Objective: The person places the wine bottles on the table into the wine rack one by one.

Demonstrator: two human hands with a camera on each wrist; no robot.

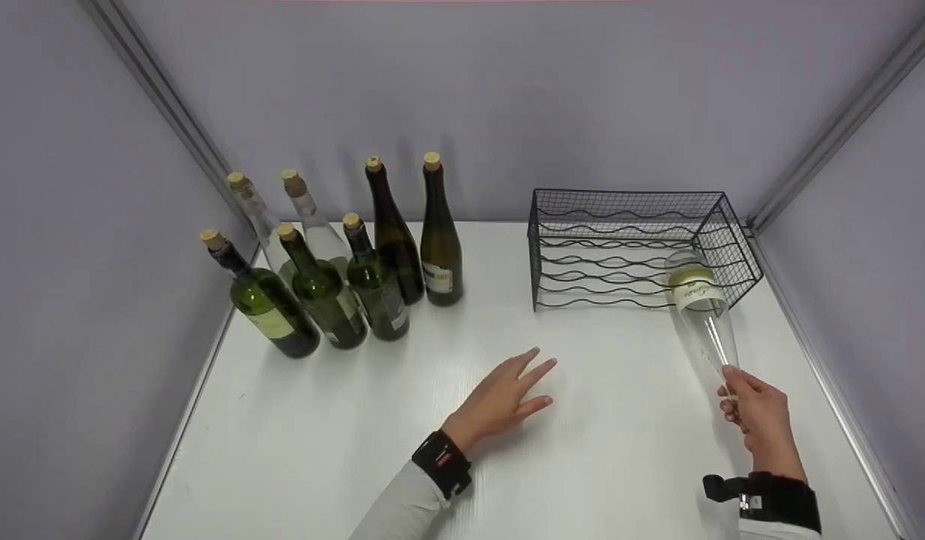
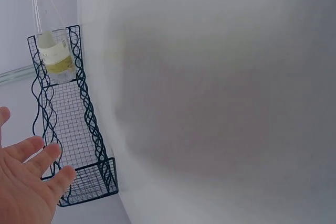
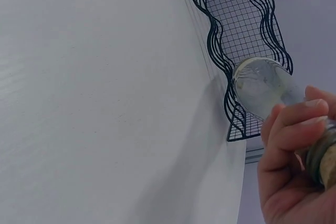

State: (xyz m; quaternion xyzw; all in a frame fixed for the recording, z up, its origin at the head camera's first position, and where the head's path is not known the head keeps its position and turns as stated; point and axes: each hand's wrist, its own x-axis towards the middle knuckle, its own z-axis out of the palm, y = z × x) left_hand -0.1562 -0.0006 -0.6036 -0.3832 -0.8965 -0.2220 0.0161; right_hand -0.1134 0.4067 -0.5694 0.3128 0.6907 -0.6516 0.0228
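A clear glass wine bottle (image 1: 716,330) with a cream and yellow label lies neck toward me, its base inside the right end of a black wire wine rack (image 1: 612,304). My right hand (image 1: 758,409) grips the bottle by its neck; the cork (image 3: 329,166) shows beside the fingers in the right wrist view. Over the middle of the table, my left hand (image 1: 500,397) is spread with fingers apart, holding nothing. In the left wrist view the bottle's label (image 2: 55,56) sits between the rack's wavy wires.
Several corked bottles stand upright at the back left, among them a green bottle (image 1: 271,307), a clear bottle (image 1: 319,232) and a tall brown bottle (image 1: 441,247). Grey walls (image 1: 462,90) enclose the white table (image 1: 297,450) at the back and sides.
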